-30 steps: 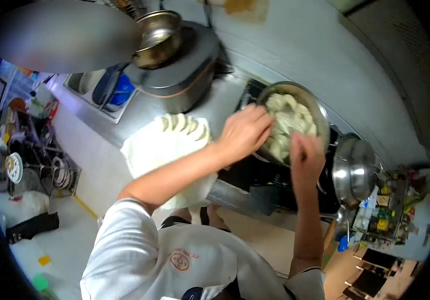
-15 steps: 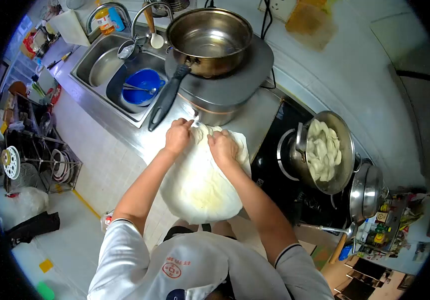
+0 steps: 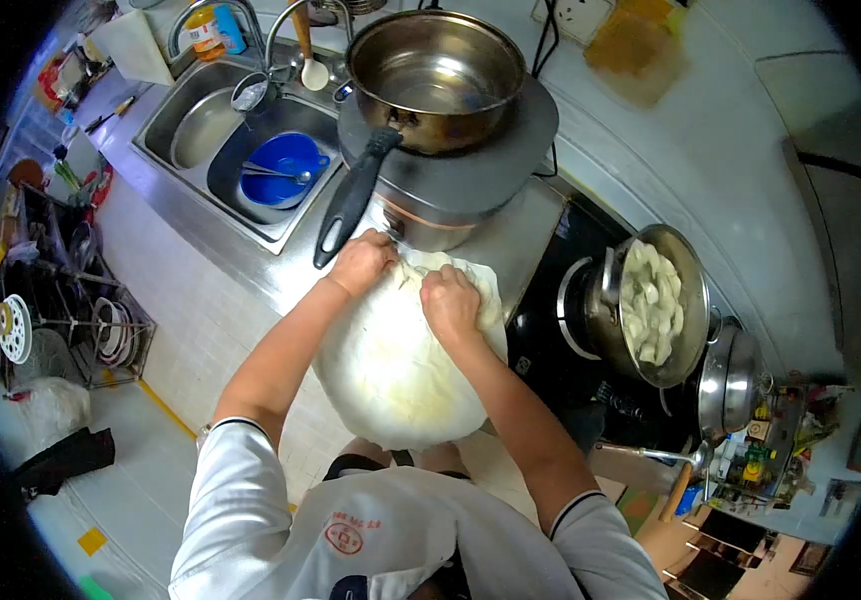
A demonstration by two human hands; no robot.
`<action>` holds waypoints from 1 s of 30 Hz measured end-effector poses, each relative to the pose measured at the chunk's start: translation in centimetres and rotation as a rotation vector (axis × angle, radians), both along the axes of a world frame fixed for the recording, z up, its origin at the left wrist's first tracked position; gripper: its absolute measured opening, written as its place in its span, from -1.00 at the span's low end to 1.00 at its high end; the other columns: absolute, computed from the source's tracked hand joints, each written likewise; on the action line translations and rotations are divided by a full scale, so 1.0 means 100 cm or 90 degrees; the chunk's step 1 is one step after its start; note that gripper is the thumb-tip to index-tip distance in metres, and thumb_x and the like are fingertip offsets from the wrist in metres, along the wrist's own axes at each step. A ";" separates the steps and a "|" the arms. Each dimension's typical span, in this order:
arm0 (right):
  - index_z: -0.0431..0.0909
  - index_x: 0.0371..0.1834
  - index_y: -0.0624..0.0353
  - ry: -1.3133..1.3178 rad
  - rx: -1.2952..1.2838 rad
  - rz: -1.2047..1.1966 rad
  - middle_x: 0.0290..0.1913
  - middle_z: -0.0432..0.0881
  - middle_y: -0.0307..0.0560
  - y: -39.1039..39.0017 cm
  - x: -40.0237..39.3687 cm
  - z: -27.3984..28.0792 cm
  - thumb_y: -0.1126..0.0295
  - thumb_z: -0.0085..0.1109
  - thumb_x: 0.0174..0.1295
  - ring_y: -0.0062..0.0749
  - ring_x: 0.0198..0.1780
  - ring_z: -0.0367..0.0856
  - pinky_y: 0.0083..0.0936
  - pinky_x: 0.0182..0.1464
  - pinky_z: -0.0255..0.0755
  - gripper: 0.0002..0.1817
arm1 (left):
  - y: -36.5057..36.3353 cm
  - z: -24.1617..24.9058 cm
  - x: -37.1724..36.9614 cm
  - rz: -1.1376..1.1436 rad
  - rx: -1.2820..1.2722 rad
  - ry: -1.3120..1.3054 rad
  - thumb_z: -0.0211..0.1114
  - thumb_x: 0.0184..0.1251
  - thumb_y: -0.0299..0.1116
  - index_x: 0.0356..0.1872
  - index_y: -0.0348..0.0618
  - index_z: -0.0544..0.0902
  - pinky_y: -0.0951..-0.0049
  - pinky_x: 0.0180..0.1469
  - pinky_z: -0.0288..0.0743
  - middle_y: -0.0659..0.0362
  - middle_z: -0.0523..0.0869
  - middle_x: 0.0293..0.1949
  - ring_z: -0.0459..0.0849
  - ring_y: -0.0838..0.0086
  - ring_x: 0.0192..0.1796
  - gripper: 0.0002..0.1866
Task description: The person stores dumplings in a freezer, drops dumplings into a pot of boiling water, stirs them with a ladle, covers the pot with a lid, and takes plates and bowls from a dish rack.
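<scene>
A large pale cloth-like sheet [image 3: 400, 370] hangs over the counter's front edge, round at the bottom and bunched at the top. My left hand [image 3: 363, 262] is closed on its upper left edge. Fingers curled, my right hand [image 3: 449, 303] grips the folds at the upper right. Between the two hands the material is gathered into creases. Just behind them stands a round cooker [image 3: 430, 228] with a dark flat top, and a steel pan [image 3: 437, 80] rests on it, its black handle pointing toward my left hand.
At the left is a double sink [image 3: 220, 130] holding a blue basin [image 3: 285, 165]. To the right, a pan of pale pieces [image 3: 653, 300] sits on the black stove [image 3: 550, 330], near stacked steel pots [image 3: 730, 380]. A dish rack [image 3: 100, 330] stands at far left.
My left hand has shifted slightly right and down with the sheet's edge. My right hand stays closed on the folds. The whole view has shifted a little.
</scene>
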State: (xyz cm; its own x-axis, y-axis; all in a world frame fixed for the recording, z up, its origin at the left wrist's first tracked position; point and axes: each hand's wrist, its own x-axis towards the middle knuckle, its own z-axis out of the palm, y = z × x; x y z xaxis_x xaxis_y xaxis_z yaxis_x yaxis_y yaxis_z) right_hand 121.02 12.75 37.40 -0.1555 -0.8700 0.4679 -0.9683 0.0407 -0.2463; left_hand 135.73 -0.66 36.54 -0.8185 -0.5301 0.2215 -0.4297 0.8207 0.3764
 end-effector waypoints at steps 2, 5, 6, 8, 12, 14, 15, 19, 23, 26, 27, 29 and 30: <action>0.58 -0.58 0.23 0.009 0.014 0.025 -0.46 0.54 -0.06 0.013 -0.003 0.005 0.52 0.15 -0.14 -0.21 -0.34 0.59 -0.35 -0.42 0.53 -0.96 | 0.005 0.006 0.001 -0.013 -0.009 -0.006 0.34 0.05 -0.36 -0.41 -0.06 0.69 0.30 -0.18 0.58 0.24 0.68 -0.26 0.61 0.27 -0.15 -0.92; 0.58 -0.58 0.23 0.014 0.025 0.086 -0.46 0.54 -0.07 0.032 -0.016 0.033 0.53 0.16 -0.16 -0.22 -0.35 0.58 -0.37 -0.42 0.52 -0.95 | 0.015 0.020 0.011 -0.045 -0.031 -0.060 0.33 0.06 -0.40 -0.41 -0.13 0.67 0.22 -0.19 0.57 0.16 0.68 -0.28 0.64 0.20 -0.25 -0.92; 0.58 -0.58 0.23 0.014 0.031 0.097 -0.47 0.54 -0.07 0.043 -0.022 0.049 0.54 0.16 -0.17 -0.22 -0.35 0.57 -0.37 -0.43 0.51 -0.95 | 0.021 0.032 0.013 -0.068 -0.036 -0.095 0.33 0.07 -0.41 -0.41 -0.14 0.67 0.20 -0.19 0.57 0.15 0.68 -0.30 0.65 0.19 -0.27 -0.92; 0.57 -0.57 0.19 0.001 0.028 0.102 -0.46 0.51 -0.11 0.069 -0.044 0.078 0.51 0.24 -0.15 -0.26 -0.34 0.56 -0.41 -0.37 0.48 -0.95 | 0.036 0.067 0.010 -0.055 0.048 -0.203 0.32 0.10 -0.47 -0.38 -0.20 0.66 0.20 -0.19 0.58 0.07 0.69 -0.34 0.68 0.17 -0.32 -0.93; 0.55 -0.51 0.10 0.007 0.023 0.083 -0.45 0.50 -0.20 0.128 -0.103 0.167 0.46 0.33 -0.07 -0.30 -0.36 0.55 -0.39 -0.33 0.44 -0.88 | 0.072 0.133 -0.025 -0.047 0.501 -0.022 0.26 0.19 -0.50 -0.39 -0.27 0.63 0.43 -0.33 0.51 0.12 0.71 -0.46 0.66 0.45 -0.42 -0.95; 0.54 -0.49 0.10 0.042 0.018 0.054 -0.46 0.51 -0.19 0.156 -0.141 0.203 0.46 0.33 -0.05 -0.31 -0.36 0.57 -0.38 -0.35 0.45 -0.88 | 0.098 0.179 -0.066 -0.044 0.576 0.022 0.26 0.22 -0.50 -0.39 -0.28 0.63 0.48 -0.36 0.47 0.19 0.67 -0.51 0.57 0.57 -0.45 -0.94; 0.55 -0.50 0.10 0.050 0.019 0.015 -0.46 0.52 -0.18 0.169 -0.158 0.218 0.46 0.32 -0.04 -0.31 -0.36 0.57 -0.37 -0.36 0.46 -0.89 | 0.106 0.196 -0.089 -0.059 0.554 0.039 0.27 0.22 -0.48 -0.38 -0.28 0.63 0.46 -0.36 0.47 0.16 0.66 -0.51 0.57 0.54 -0.46 -0.93; 0.59 -0.52 0.12 0.048 0.034 -0.090 -0.45 0.58 -0.12 0.201 -0.234 0.235 0.44 0.25 0.02 -0.23 -0.38 0.60 -0.32 -0.34 0.48 -0.96 | 0.140 0.226 -0.199 -0.141 0.264 0.110 0.27 0.25 -0.44 -0.38 -0.29 0.60 0.40 -0.33 0.49 0.09 0.67 -0.48 0.63 0.39 -0.42 -0.89; 0.63 -0.55 0.17 0.102 0.047 -0.145 -0.43 0.62 -0.05 0.204 -0.293 0.202 0.46 0.21 0.00 -0.14 -0.36 0.62 -0.27 -0.28 0.51 -0.94 | 0.165 0.183 -0.309 -0.159 0.084 0.129 0.27 0.13 -0.39 -0.36 -0.27 0.63 0.14 -0.23 0.52 -0.12 0.67 -0.37 0.67 0.00 -0.26 -0.85; 0.64 -0.56 0.21 0.097 0.082 -0.195 -0.41 0.63 -0.01 0.198 -0.319 0.175 0.46 0.25 0.00 -0.10 -0.32 0.63 -0.22 -0.24 0.52 -0.93 | 0.170 0.161 -0.357 -0.177 0.003 0.091 0.25 0.09 -0.41 -0.34 -0.23 0.64 0.10 -0.18 0.53 -0.09 0.68 -0.33 0.67 0.00 -0.22 -0.86; 0.65 -0.54 0.21 0.086 0.106 -0.208 -0.40 0.63 0.00 0.199 -0.324 0.171 0.44 0.26 0.00 -0.10 -0.29 0.63 -0.21 -0.22 0.52 -0.92 | 0.173 0.156 -0.362 -0.184 -0.019 0.072 0.24 0.09 -0.41 -0.32 -0.21 0.65 0.09 -0.16 0.53 -0.08 0.68 -0.31 0.67 0.00 -0.21 -0.85; 0.69 -0.41 0.19 0.111 0.097 -0.208 -0.33 0.63 0.04 0.206 -0.315 0.178 0.37 0.32 0.05 -0.07 -0.21 0.62 -0.22 -0.16 0.51 -0.87 | 0.178 0.167 -0.350 -0.182 -0.032 0.090 0.24 0.11 -0.41 -0.26 -0.18 0.65 0.10 -0.16 0.54 -0.04 0.69 -0.25 0.67 0.01 -0.21 -0.83; 0.67 -0.31 0.19 0.160 0.037 -0.176 -0.30 0.61 0.03 0.211 -0.308 0.186 0.35 0.34 0.06 -0.12 -0.19 0.61 -0.25 -0.15 0.49 -0.82 | 0.178 0.181 -0.336 -0.177 -0.038 0.094 0.24 0.12 -0.40 -0.24 -0.16 0.65 0.10 -0.16 0.55 -0.03 0.69 -0.23 0.67 0.01 -0.21 -0.82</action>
State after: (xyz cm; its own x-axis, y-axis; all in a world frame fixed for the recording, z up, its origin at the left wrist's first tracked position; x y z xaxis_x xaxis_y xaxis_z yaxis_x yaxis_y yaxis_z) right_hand 90.25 33.82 55.99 -0.2749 -0.8373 0.4726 -0.9487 0.3160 0.0078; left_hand 102.08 17.10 54.69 -0.8869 -0.2732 0.3726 -0.1301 0.9215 0.3659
